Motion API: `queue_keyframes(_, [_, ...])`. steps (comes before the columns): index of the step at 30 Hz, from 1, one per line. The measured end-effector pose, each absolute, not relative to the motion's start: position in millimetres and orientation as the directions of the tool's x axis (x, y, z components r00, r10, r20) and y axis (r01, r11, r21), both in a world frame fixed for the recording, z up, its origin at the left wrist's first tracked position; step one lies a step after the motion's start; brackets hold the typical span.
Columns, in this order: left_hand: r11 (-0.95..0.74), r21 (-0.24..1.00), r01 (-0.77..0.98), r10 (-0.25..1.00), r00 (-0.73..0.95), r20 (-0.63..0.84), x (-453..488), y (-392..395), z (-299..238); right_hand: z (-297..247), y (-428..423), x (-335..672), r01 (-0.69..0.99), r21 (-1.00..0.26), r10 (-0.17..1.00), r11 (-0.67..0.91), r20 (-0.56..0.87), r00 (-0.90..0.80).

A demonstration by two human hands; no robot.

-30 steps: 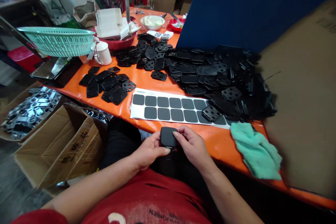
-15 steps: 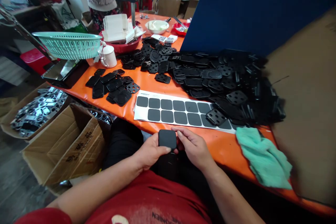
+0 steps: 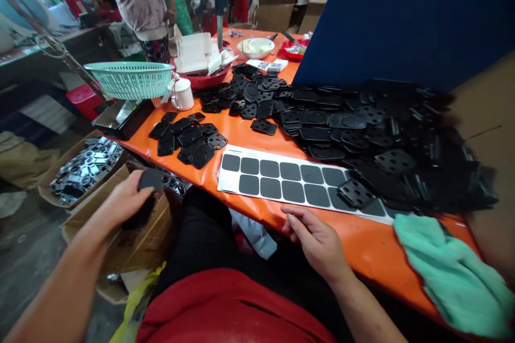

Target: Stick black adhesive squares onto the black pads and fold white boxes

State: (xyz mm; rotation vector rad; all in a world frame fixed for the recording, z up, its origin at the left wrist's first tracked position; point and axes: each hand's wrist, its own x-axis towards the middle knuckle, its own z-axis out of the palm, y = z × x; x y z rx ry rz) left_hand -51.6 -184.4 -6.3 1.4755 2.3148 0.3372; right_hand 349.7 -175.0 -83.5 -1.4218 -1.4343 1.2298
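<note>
My left hand [image 3: 124, 202] is out to the left over an open cardboard box [image 3: 132, 241], fingers closed on a black square pad [image 3: 150, 179]. My right hand [image 3: 314, 238] rests by the front edge of the orange table [image 3: 241, 134], fingers loosely curled and holding nothing. Just beyond it lies a white sheet of dark grey square stickers [image 3: 289, 182]. A big heap of black plastic plates [image 3: 374, 139] covers the table's right half. A smaller pile of black plates [image 3: 187, 139] sits at the left.
A teal cloth [image 3: 450, 273] lies at the table's right front. A mint basket [image 3: 131, 77], a white jug [image 3: 181, 94] and a red tray of papers [image 3: 201, 59] stand at the back left. A box of metal parts [image 3: 82, 163] sits on the floor. A person [image 3: 140, 0] stands behind.
My left hand has carried the black pad from in front of me out to the left, over the cardboard box. My right hand has let go of it and stayed by the table edge.
</note>
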Motion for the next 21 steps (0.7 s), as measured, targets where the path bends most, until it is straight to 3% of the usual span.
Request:
queue_keyframes(2, [0.483,0.059,0.874,0.866,-0.467,-0.177,-78.2,-190.5,-2.4,-84.0,-174.7,349.1,0.266,-0.961,0.99,-0.08,-0.107,-0.088])
queue_keyframes(4, [0.434,-0.089,0.896,0.893,-0.441,-0.088,-76.7,-194.2,-6.8,-84.2,-174.4,348.5,0.269,-0.96,0.991,-0.077,-0.103,-0.085])
queue_keyframes(7, [0.124,-0.005,0.992,0.982,-0.122,0.141,-33.5,-189.1,-24.0,-83.9,-173.9,348.4,0.278,-0.957,0.99,-0.079,-0.108,-0.088])
queue_keyframes(10, [-0.231,0.129,0.964,0.931,0.181,0.316,22.6,-173.1,-42.4,-82.8,-173.6,348.9,0.292,-0.953,0.989,-0.087,-0.119,-0.093])
queue_keyframes(12, [-0.377,0.163,0.912,0.886,0.303,0.351,50.2,-161.2,-50.9,-81.8,-173.8,349.2,0.292,-0.952,0.988,-0.087,-0.119,-0.094])
queue_keyframes(16, [-0.509,0.237,0.828,0.847,0.432,0.31,73.5,-144.0,-58.9,-80.7,-174.8,348.3,0.285,-0.955,0.991,-0.077,-0.104,-0.079])
queue_keyframes(21, [-0.533,0.309,0.788,0.843,0.462,0.276,75.3,-134.0,-57.7,-83.1,-175.6,348.7,0.267,-0.96,0.992,-0.08,-0.102,-0.07])
